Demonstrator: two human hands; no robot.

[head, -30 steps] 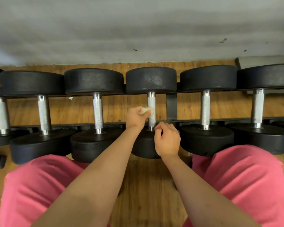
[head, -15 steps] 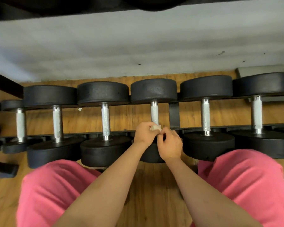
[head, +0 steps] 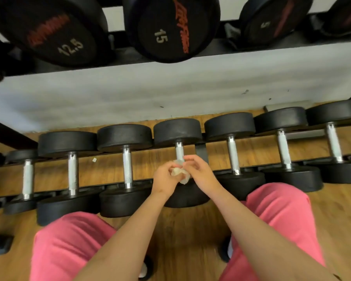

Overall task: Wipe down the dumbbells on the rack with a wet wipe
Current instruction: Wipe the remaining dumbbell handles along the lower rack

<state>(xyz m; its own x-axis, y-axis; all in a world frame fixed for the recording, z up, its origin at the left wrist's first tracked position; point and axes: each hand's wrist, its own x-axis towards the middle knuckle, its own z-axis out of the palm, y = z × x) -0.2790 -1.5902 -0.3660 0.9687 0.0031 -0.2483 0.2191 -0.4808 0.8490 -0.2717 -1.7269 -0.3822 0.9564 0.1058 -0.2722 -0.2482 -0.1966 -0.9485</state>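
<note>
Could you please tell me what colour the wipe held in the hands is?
Off-white; the wet wipe shows best in the head view.

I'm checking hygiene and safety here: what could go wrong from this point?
1. The wet wipe is bunched into a small wad between the left hand and right hand, so it may cover little of the dumbbell handle behind it.
2. The 15 dumbbell above juts out overhead; rising carelessly could mean a bumped head.
</note>
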